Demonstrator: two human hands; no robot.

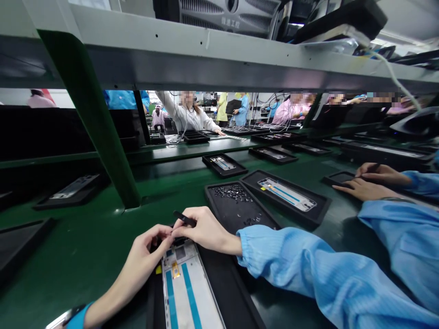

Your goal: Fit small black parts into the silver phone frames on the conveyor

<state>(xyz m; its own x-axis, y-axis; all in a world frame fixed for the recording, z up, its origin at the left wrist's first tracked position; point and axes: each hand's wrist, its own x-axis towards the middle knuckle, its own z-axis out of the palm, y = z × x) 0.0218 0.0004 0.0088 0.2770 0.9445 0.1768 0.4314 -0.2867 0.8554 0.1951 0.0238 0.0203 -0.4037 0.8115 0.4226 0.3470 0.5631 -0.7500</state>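
A phone frame [192,292] with two blue strips lies in a black tray [236,292] in front of me. My right hand [206,230], in a blue sleeve, is closed around black tweezers [184,218], whose tips are hidden behind the fingers. At the frame's far end, my left hand [147,253] pinches with thumb and fingers right against the right fingertips. What it holds, if anything, is too small or covered to name. Just beyond my right hand sits a black tray [236,219] with many tiny dark parts scattered in it.
Another tray [317,214] holds a similar phone frame [288,194]. At right, a co-worker's hands [370,183] work over a small tray. A green post [99,128] rises at left, beneath a low overhead shelf [206,64]. More trays stand along the green bench [85,246].
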